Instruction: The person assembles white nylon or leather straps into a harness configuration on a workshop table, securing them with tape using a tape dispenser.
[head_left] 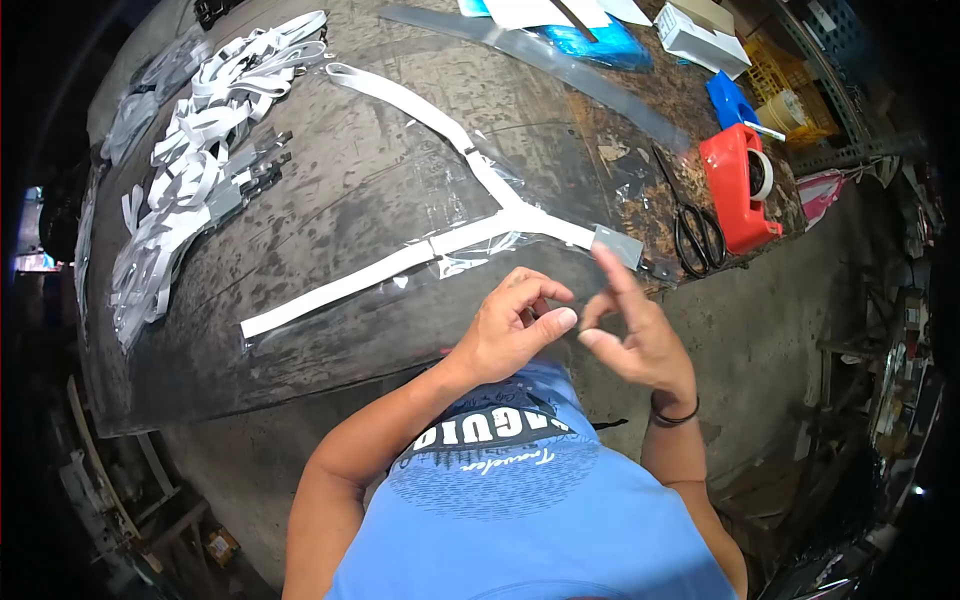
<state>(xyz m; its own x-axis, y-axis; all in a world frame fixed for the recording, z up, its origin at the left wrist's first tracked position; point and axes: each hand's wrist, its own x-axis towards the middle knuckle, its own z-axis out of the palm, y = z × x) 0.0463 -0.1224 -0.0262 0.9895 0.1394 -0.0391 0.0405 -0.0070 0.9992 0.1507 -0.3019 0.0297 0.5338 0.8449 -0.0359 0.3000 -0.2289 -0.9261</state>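
My left hand (pixel 515 325) hovers in front of the table's near edge, fingers loosely bent and thumb apart from the index finger. Beside it on the right, my right hand (pixel 640 335) is raised with its index finger stretched out and the thumb and another finger curved toward each other. I see nothing held in either hand. Beyond them a white strap (pixel 340 292) lies on the table in a Y shape, with clear plastic around its middle. Its right end carries a grey piece (pixel 622 248), partly covered by my right index fingertip.
A pile of white straps (pixel 205 130) in clear plastic lies at the left. At the right are black-handled scissors (pixel 697 235), a red tape dispenser (pixel 735 190) and a blue object (pixel 730 100). A long ruler-like strip (pixel 560 75) and white box (pixel 700 42) lie behind.
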